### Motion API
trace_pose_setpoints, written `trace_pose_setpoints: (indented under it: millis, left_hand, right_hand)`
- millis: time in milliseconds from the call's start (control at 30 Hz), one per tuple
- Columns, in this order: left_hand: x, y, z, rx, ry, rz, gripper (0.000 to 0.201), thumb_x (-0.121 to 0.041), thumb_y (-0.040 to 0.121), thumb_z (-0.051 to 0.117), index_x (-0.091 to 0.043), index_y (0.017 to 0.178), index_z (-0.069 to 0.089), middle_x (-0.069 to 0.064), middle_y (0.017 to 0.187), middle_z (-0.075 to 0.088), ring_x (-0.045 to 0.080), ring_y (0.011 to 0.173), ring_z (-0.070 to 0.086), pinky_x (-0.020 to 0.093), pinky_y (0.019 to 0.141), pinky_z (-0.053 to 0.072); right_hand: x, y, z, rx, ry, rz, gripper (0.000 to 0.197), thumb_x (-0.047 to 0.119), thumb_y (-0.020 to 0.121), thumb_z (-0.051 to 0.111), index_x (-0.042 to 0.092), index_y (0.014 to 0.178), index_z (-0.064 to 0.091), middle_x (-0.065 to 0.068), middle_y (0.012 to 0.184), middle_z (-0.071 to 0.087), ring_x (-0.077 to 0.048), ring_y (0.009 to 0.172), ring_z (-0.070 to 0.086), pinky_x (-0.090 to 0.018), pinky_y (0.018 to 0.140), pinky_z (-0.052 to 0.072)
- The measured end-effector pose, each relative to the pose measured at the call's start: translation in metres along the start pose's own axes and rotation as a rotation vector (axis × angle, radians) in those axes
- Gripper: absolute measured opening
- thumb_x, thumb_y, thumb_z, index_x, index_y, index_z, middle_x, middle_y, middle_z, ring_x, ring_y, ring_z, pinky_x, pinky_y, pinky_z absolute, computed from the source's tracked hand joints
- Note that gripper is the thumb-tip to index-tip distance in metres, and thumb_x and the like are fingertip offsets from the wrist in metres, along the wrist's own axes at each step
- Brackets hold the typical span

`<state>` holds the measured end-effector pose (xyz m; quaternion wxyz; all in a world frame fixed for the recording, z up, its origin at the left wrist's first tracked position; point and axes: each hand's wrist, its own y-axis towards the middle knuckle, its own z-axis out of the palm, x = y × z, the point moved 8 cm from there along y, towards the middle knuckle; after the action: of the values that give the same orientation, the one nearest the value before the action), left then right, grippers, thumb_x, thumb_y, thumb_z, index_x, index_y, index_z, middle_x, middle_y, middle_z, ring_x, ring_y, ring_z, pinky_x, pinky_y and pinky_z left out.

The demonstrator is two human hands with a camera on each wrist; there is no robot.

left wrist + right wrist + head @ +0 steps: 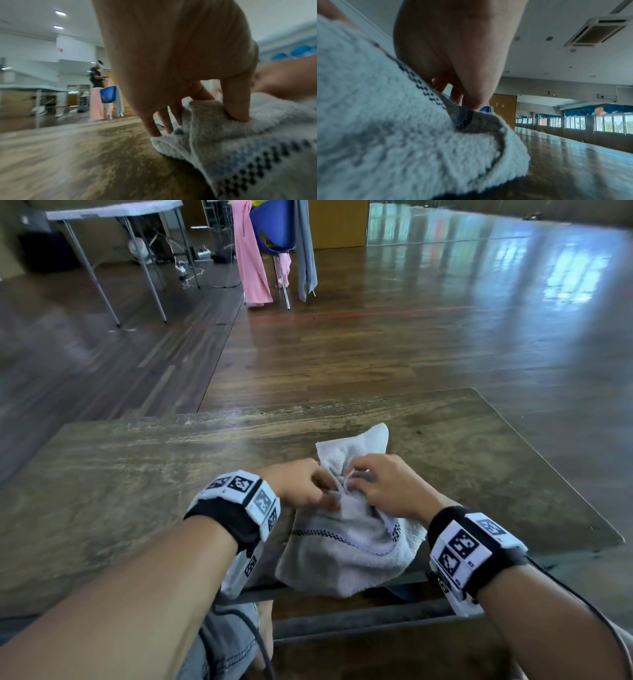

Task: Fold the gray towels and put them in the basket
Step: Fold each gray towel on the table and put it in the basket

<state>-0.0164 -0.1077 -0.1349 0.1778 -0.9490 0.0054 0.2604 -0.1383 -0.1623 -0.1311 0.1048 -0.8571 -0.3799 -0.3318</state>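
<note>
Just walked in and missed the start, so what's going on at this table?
A person is working on a gray towel that lies bunched on a wooden table, partly over the near edge. The left hand and the right hand both pinch its cloth near the middle, close together. It is not yet folded, and no basket is in view.

- Gray towel (346, 553): looped terry cloth, fluffy and matt, showing a flatter woven band with dark dotted stitching.
- Table (137, 474): worn wood-grain top, dull with a faint sheen, sitting on metal framing.
- Floor (411, 330): polished wooden boards, glossy, reflecting window light.
- Far chair (274, 227): smooth blue plastic, carrying pink and gray cloth.
</note>
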Motion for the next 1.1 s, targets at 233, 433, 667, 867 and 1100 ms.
trace_pose_setpoints:
  millis: [233,433,667,867,1100]
  left_hand:
    - [0.000,0.003,0.006,0.032,-0.093,0.006,0.020,-0.043,0.086,0.072,-0.025,0.094,0.077,-0.011,0.097,0.059,0.005,0.095,0.052,0.034,0.090,0.048]
    - [-0.015,-0.003,0.014,0.091,-0.023,0.023,0.029,-0.047,0.085,0.069,-0.024,0.100,0.077,-0.006,0.105,0.070,0.016,0.099,0.064,0.040,0.092,0.054]
    - [-0.036,-0.021,-0.035,0.068,-0.236,0.068,0.027,-0.041,0.085,0.075,-0.016,0.096,0.081,0.002,0.091,0.077,0.014,0.077,0.070,0.032,0.073,0.058]
    - [-0.050,-0.028,-0.193,-0.706,-0.037,0.032,0.034,-0.020,0.093,0.062,-0.009,0.061,0.063,0.009,0.062,0.054,0.023,0.059,0.045,0.030,0.058,0.037]
    - [-0.004,-0.073,-0.266,-1.039,-0.072,-0.050,0.025,-0.024,0.095,0.064,-0.005,0.101,0.078,0.021,0.090,0.074,0.022,0.075,0.063,0.030,0.070,0.055]
  right_hand:
    - [-0.021,-0.017,0.015,0.139,-0.223,0.078,0.016,0.023,0.096,0.054,0.025,0.095,0.069,0.003,0.137,0.055,-0.026,0.126,0.051,-0.044,0.104,0.044]
    - [-0.016,-0.033,-0.019,-0.072,-0.101,0.081,0.021,0.014,0.090,0.063,0.024,0.073,0.070,0.010,0.082,0.071,-0.005,0.083,0.065,-0.017,0.067,0.046]
    - [0.022,-0.010,-0.064,0.140,-0.102,0.012,0.017,0.028,0.093,0.070,0.025,0.079,0.079,-0.001,0.073,0.075,-0.033,0.067,0.063,-0.047,0.062,0.050]
    - [0.067,0.078,-0.184,-0.436,-0.100,-0.136,0.015,0.017,0.094,0.067,0.018,0.083,0.078,-0.001,0.076,0.072,-0.012,0.072,0.060,-0.023,0.062,0.048]
    - [0.029,0.106,-0.265,-0.701,0.209,0.137,0.008,0.024,0.091,0.075,0.020,0.086,0.070,-0.004,0.080,0.066,-0.012,0.045,0.067,-0.021,0.042,0.053]
